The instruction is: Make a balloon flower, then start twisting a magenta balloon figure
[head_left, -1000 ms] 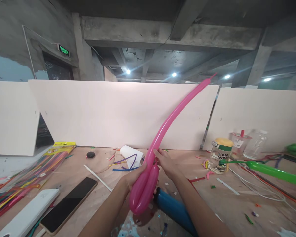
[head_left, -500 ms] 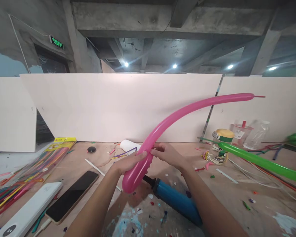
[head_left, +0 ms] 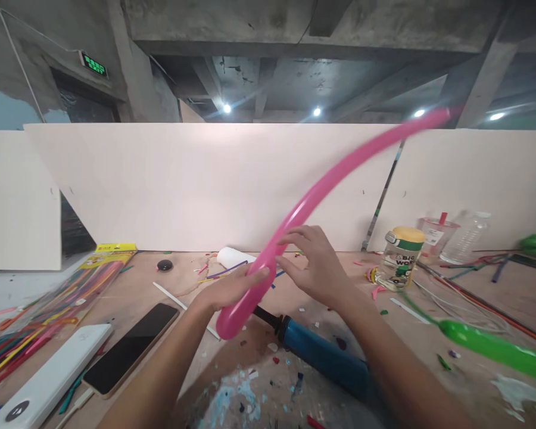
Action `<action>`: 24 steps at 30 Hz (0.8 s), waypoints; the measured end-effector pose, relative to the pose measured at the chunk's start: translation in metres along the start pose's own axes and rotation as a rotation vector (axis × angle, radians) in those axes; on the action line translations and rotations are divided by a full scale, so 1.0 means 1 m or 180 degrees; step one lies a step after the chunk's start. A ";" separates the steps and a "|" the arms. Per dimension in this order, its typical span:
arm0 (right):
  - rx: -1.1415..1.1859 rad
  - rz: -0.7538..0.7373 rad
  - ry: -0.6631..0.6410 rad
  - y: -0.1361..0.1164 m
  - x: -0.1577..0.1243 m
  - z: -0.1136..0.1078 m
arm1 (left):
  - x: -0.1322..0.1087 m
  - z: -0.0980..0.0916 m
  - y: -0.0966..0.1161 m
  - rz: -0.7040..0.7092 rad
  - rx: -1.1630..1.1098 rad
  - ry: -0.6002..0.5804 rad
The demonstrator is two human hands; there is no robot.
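A long pink balloon (head_left: 321, 185) runs from its rounded end near the table's middle up to the upper right, where its tip is blurred. My left hand (head_left: 232, 289) is closed around the balloon near that rounded end. My right hand (head_left: 315, 265) hovers just right of the balloon with its fingers spread and holds nothing. Under both hands a blue hand pump (head_left: 321, 354) lies on the table.
A phone (head_left: 129, 348), a white power bank (head_left: 49, 381) and a pack of coloured balloons (head_left: 49, 313) lie at the left. A green balloon (head_left: 495, 348), a yellow-lidded jar (head_left: 399, 256), a cup and a clear bottle (head_left: 467, 235) are at the right. White boards (head_left: 183, 185) wall the back.
The folded balloon end has straightened out. My right hand has let go of the balloon and opened. The balloon's far end swung down, then back up. The green balloon dropped lower.
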State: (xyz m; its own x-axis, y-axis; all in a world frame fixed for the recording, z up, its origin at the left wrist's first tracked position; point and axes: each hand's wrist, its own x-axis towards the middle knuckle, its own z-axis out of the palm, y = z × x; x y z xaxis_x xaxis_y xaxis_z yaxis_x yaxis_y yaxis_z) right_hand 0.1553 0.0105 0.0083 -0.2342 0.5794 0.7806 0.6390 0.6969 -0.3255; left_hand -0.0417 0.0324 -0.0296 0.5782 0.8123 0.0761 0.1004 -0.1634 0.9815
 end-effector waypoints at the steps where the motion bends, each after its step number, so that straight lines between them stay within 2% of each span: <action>1: -0.0279 -0.0386 -0.0260 -0.003 0.007 -0.005 | -0.002 -0.001 0.004 0.0366 0.0646 0.0311; 2: -0.0476 -0.0627 -0.0671 -0.004 0.014 -0.010 | -0.004 0.000 0.008 0.0714 0.1253 0.0634; 3: -0.0619 -0.0636 -0.1169 -0.004 0.023 -0.015 | -0.006 0.000 0.013 0.0994 0.1799 0.0929; 5: -0.0574 -0.0267 -0.2224 -0.001 0.041 -0.022 | -0.011 0.004 0.024 0.1239 0.2842 0.1307; 6: -0.0427 -0.0048 -0.2660 0.001 0.049 -0.026 | -0.014 0.007 0.031 0.1245 0.3392 0.1353; 9: 0.0088 0.0508 -0.3676 0.002 0.066 -0.035 | -0.023 0.015 0.048 0.1134 0.4951 0.1165; 12: 0.0549 0.1039 -0.4402 -0.006 0.072 -0.040 | -0.029 0.019 0.062 0.1170 0.5759 0.1209; 14: 0.0895 0.1320 -0.4547 -0.012 0.072 -0.041 | -0.031 0.018 0.067 0.1211 0.5963 0.1277; 18: 0.1401 0.1575 -0.4420 -0.016 0.067 -0.037 | -0.037 0.018 0.072 0.1252 0.6050 0.1324; 20: 0.1260 0.1459 -0.4355 -0.017 0.064 -0.034 | -0.039 0.020 0.071 0.1238 0.6024 0.1316; 24: 0.0473 0.0906 -0.4049 -0.020 0.058 -0.027 | -0.040 0.026 0.069 0.1004 0.5777 0.1196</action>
State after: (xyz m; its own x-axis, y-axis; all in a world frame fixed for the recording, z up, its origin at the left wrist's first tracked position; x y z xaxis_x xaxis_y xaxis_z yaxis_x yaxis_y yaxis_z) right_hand 0.1490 0.0193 0.0748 -0.6804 0.6470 -0.3443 0.7134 0.4770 -0.5134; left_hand -0.0367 -0.0264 0.0305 0.5849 0.6613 0.4696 0.8079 -0.4234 -0.4100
